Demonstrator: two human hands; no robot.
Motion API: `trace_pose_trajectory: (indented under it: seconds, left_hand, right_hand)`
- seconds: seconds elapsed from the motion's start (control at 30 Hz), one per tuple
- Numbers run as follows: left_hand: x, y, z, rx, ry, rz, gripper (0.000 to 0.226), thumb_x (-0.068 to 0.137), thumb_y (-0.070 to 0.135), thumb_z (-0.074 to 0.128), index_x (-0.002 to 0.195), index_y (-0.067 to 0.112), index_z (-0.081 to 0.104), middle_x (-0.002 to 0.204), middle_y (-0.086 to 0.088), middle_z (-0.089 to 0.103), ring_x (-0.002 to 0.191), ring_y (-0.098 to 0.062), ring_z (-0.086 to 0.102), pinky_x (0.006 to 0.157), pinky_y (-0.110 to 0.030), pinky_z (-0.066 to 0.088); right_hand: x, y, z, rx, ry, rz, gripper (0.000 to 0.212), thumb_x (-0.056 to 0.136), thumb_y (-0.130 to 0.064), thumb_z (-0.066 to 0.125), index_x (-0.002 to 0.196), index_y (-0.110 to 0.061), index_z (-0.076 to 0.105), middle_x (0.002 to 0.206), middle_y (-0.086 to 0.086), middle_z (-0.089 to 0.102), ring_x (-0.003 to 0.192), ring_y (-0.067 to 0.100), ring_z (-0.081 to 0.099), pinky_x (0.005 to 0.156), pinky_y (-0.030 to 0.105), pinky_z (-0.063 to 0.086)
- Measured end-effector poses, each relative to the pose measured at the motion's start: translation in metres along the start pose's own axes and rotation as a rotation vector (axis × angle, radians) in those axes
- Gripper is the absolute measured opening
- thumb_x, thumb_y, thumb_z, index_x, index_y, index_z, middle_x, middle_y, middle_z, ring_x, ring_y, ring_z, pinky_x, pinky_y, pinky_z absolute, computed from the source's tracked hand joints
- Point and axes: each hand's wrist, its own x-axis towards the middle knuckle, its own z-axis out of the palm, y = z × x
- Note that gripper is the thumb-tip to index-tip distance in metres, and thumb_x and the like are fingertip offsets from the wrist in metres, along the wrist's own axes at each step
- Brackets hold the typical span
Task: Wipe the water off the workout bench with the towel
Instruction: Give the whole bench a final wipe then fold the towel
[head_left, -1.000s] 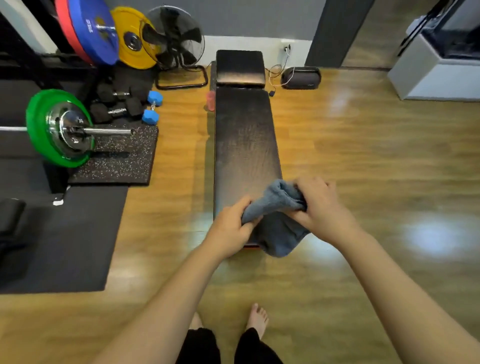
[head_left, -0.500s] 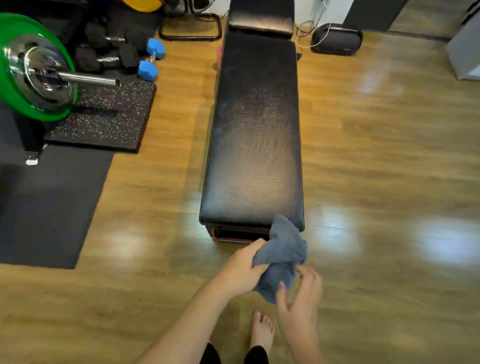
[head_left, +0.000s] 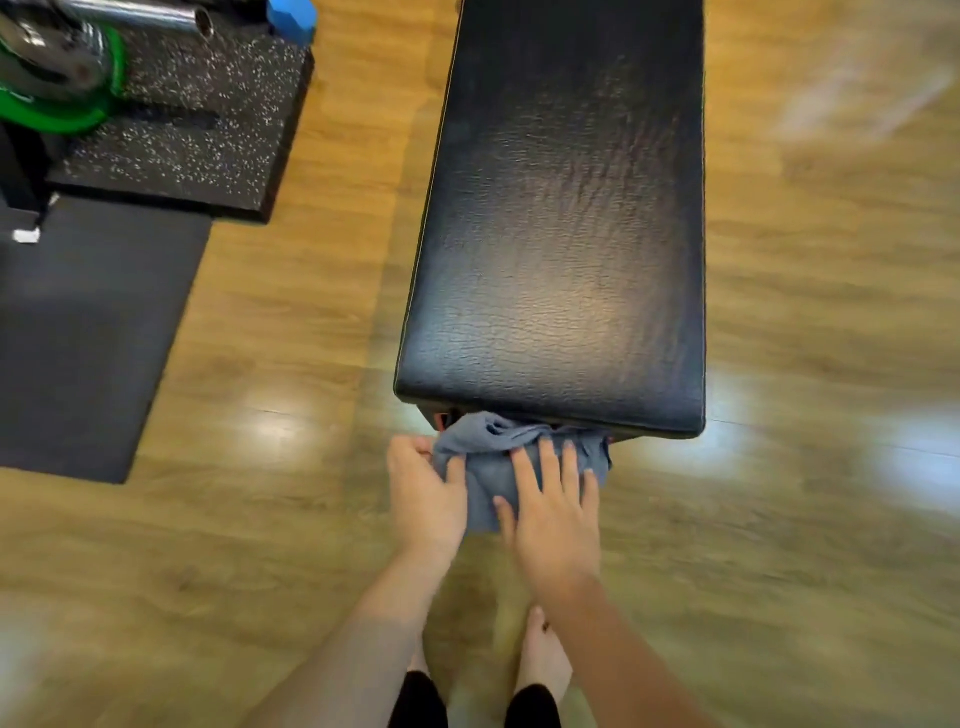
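The wooden floor (head_left: 291, 332) fills most of the frame, glossy with light patches. Down the upper middle runs the black padded workout bench (head_left: 561, 218), its near end reaching just past mid-frame; the vinyl shows a wrinkled sheen, though I cannot tell from here which marks are water and which are only glare. At the left edge lies a dark floor mat (head_left: 88, 332), and above it a speckled rubber slab (head_left: 182, 130) carrying a barbell with a green weight plate (head_left: 57, 111); a blue dumbbell head (head_left: 292, 21) peeks in at the top.

Just below the bench's near end, the grey-blue towel (head_left: 488, 441) hangs bunched between both hands, off the padding and against the end of the bench. The left hand (head_left: 423, 493) has its fingers curled into the cloth's left side, gripping it. The right hand (head_left: 558, 512) lies flat on the towel with fingers spread and fairly straight, pressing rather than clasping.

To my eye the wiping proper has not yet begun; the cloth is being gathered. Done well, the person would fold it into a flat pad, lay it on the near end, and push in long overlapping strokes up the bench, keeping the palm broad and turning to a dry face once it is soaked.
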Motion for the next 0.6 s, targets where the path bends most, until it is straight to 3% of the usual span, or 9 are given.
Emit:
trace_pose_trajectory:
  seconds: [0.07, 0.13, 0.17, 0.23, 0.27, 0.33, 0.47, 0.6]
  left_hand:
    - [-0.01, 0.004, -0.002, 0.199, 0.149, 0.403, 0.022, 0.085, 0.011, 0.065, 0.086, 0.02, 0.045, 0.086, -0.005, 0.052, 0.083, -0.029, 0.05, 0.074, -0.042, 0.039]
    - [-0.02, 0.001, 0.003, 0.351, 0.0, 0.8, 0.008, 0.083, 0.017, 0.057, 0.09, 0.02, 0.057, 0.09, -0.003, 0.06, 0.085, -0.028, 0.055, 0.075, -0.039, 0.04]
    - [-0.022, -0.001, 0.007, 0.425, -0.113, 0.867, 0.023, 0.082, 0.019, 0.053, 0.103, 0.019, 0.063, 0.102, -0.002, 0.067, 0.095, -0.025, 0.06, 0.083, -0.037, 0.044]
    - [-0.018, -0.006, 0.011, 0.57, -0.28, 0.843, 0.052, 0.082, 0.021, 0.045, 0.131, 0.016, 0.059, 0.126, 0.0, 0.067, 0.114, -0.022, 0.063, 0.099, -0.035, 0.05]
    - [-0.014, -0.007, 0.011, 0.642, -0.318, 0.824, 0.059, 0.081, 0.021, 0.041, 0.138, 0.014, 0.056, 0.129, 0.0, 0.067, 0.116, -0.022, 0.064, 0.101, -0.035, 0.052]
    - [-0.008, -0.004, 0.01, 0.765, -0.369, 0.787, 0.063, 0.078, 0.02, 0.037, 0.137, 0.01, 0.057, 0.123, -0.002, 0.069, 0.111, -0.022, 0.067, 0.103, -0.037, 0.052]
    - [0.002, 0.014, 0.012, 0.819, -0.378, 0.788, 0.046, 0.079, 0.021, 0.046, 0.122, 0.014, 0.059, 0.108, -0.002, 0.068, 0.1, -0.024, 0.067, 0.1, -0.036, 0.049]
    - [0.011, 0.034, 0.013, 0.909, -0.515, 0.696, 0.045, 0.085, 0.027, 0.064, 0.125, 0.02, 0.044, 0.127, -0.001, 0.056, 0.123, -0.023, 0.052, 0.107, -0.032, 0.033]
  right_hand:
    - [0.01, 0.0, -0.004, -0.018, -0.032, 0.002, 0.064, 0.082, -0.047, 0.069, 0.136, -0.021, 0.047, 0.144, 0.011, 0.05, 0.139, 0.037, 0.04, 0.11, 0.058, 0.032]
    - [0.019, 0.002, -0.009, -0.032, -0.051, 0.0, 0.058, 0.078, -0.044, 0.069, 0.127, -0.022, 0.049, 0.133, 0.008, 0.054, 0.133, 0.034, 0.045, 0.109, 0.056, 0.032]
    - [0.022, 0.003, -0.011, -0.039, -0.046, -0.005, 0.052, 0.079, -0.042, 0.066, 0.124, -0.023, 0.05, 0.128, 0.006, 0.055, 0.128, 0.033, 0.048, 0.108, 0.055, 0.033]
    - [0.028, 0.006, -0.018, -0.037, -0.038, -0.016, 0.047, 0.079, -0.045, 0.055, 0.121, -0.024, 0.054, 0.12, 0.004, 0.056, 0.116, 0.032, 0.053, 0.104, 0.052, 0.034]
    - [0.03, 0.006, -0.022, -0.031, -0.049, -0.023, 0.048, 0.078, -0.048, 0.052, 0.12, -0.025, 0.056, 0.117, 0.004, 0.057, 0.11, 0.031, 0.054, 0.102, 0.051, 0.035]
    - [0.036, 0.007, -0.028, -0.025, -0.085, -0.029, 0.046, 0.075, -0.049, 0.057, 0.116, -0.028, 0.056, 0.115, 0.002, 0.059, 0.105, 0.03, 0.055, 0.097, 0.049, 0.037]
    - [0.053, 0.004, -0.046, 0.019, -0.262, 0.015, 0.047, 0.08, -0.053, 0.056, 0.123, -0.034, 0.054, 0.125, -0.002, 0.061, 0.12, 0.027, 0.052, 0.098, 0.044, 0.034]
    - [0.067, 0.002, -0.059, 0.052, -0.448, 0.056, 0.049, 0.082, -0.053, 0.053, 0.127, -0.033, 0.051, 0.132, 0.001, 0.06, 0.127, 0.027, 0.048, 0.102, 0.044, 0.032]
